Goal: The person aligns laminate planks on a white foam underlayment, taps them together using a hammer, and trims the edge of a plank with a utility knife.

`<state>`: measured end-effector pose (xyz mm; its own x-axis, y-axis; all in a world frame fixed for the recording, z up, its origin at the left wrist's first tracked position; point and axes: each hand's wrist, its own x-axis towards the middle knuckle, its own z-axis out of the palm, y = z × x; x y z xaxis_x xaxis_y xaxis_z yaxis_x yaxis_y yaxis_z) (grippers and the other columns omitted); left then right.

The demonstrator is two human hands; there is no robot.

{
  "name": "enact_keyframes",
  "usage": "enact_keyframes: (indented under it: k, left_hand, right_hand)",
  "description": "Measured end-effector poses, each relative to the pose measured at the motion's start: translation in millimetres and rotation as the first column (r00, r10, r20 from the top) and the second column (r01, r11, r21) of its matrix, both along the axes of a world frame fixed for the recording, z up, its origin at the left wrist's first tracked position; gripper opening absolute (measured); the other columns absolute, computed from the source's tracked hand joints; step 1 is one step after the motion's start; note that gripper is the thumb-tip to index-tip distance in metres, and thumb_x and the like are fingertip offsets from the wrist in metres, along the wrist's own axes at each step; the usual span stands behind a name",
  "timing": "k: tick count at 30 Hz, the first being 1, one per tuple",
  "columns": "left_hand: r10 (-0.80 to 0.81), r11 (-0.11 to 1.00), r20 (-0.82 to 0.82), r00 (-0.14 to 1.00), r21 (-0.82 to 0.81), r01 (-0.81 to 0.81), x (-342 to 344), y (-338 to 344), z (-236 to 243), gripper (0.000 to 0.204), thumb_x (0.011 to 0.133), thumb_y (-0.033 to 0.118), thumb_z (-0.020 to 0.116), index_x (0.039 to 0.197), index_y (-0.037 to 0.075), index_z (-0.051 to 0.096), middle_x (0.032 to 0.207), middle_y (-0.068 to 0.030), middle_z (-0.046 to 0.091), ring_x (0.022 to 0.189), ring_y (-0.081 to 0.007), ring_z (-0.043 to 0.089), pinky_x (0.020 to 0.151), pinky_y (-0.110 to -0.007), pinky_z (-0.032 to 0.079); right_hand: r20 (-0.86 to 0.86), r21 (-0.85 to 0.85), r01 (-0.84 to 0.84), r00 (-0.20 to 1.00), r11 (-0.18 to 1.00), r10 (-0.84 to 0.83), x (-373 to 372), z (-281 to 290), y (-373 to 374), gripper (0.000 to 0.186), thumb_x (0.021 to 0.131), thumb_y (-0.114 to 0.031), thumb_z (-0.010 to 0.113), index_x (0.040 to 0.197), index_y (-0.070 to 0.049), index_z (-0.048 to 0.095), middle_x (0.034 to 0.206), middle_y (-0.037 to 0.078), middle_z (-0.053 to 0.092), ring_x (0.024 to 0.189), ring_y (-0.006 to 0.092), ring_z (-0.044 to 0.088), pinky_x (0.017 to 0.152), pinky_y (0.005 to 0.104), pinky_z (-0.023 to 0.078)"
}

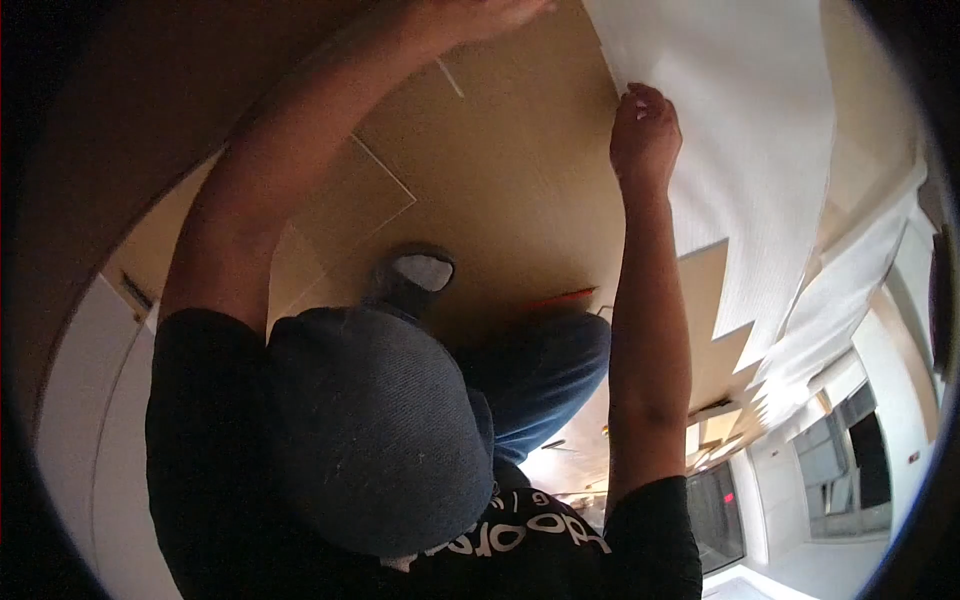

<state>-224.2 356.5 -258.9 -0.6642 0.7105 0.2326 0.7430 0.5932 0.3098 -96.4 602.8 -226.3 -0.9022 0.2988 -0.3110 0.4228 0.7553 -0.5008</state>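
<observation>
Brown floor planks lie under me, with thin pale seams showing between some of them. Along their right side runs a white ribbed underlay sheet. My left hand reaches over the planks at the top edge of the view. Its fingers stretch out to the right, partly cut off by the frame, and nothing shows in them. My right hand is at the border between planks and underlay. Its fingers are curled and pressed together; whether they grip anything there is hidden.
A thin orange-red strip lies on the planks beside my bent knee. My shoe rests on the planks too. Stepped plank ends border the underlay at right. Windows and a white wall stand at lower right.
</observation>
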Motion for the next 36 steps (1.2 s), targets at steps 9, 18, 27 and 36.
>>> enact_keyframes:
  k: [9,18,27,36]
  left_hand:
    - [-0.270,0.949,-0.019,0.963,-0.175,0.263,-71.8,71.6,-28.0,0.034,0.095,0.040,0.067,0.106,0.008,0.068,0.108,-0.0101,0.063,0.107,-0.0302,0.055,0.100,-0.044,0.042]
    - [-0.262,0.961,0.017,0.965,-0.088,0.263,-72.9,76.3,-47.0,0.040,0.095,0.046,0.068,0.099,0.006,0.070,0.106,-0.0131,0.068,0.107,-0.0313,0.060,0.101,-0.046,0.044]
    - [-0.127,0.953,0.228,0.965,-0.242,0.183,-60.3,90.3,-8.8,0.044,0.100,0.044,0.055,0.111,0.006,0.074,0.119,-0.0161,0.073,0.114,-0.0357,0.065,0.101,-0.048,0.048]
    - [-0.095,0.959,0.310,0.946,-0.226,0.170,-62.5,93.3,-32.2,0.045,0.104,0.041,0.048,0.116,0.004,0.072,0.122,-0.0199,0.070,0.113,-0.0388,0.065,0.101,-0.050,0.050]
  right_hand:
    - [-0.140,0.174,-0.024,0.989,0.984,0.049,37.0,-14.0,24.1,0.024,0.095,-0.025,0.066,0.106,-0.005,0.071,0.106,0.018,0.069,0.107,0.0388,0.061,0.097,0.0478,0.049]
    - [0.003,0.030,-0.019,1.000,0.999,0.019,25.9,-25.0,45.9,0.036,0.093,-0.039,0.067,0.103,-0.005,0.075,0.106,0.017,0.074,0.099,0.0358,0.071,0.089,0.0449,0.055]
    - [0.086,-0.070,0.040,0.996,0.997,-0.034,26.1,-29.9,56.9,0.043,0.092,-0.046,0.069,0.106,-0.006,0.075,0.101,0.012,0.076,0.094,0.0306,0.072,0.086,0.0402,0.055]
    - [0.159,-0.159,0.095,0.985,0.983,-0.070,23.9,-28.0,59.7,0.048,0.091,-0.047,0.075,0.109,-0.004,0.075,0.097,0.009,0.076,0.088,0.0174,0.068,0.082,0.0316,0.054]
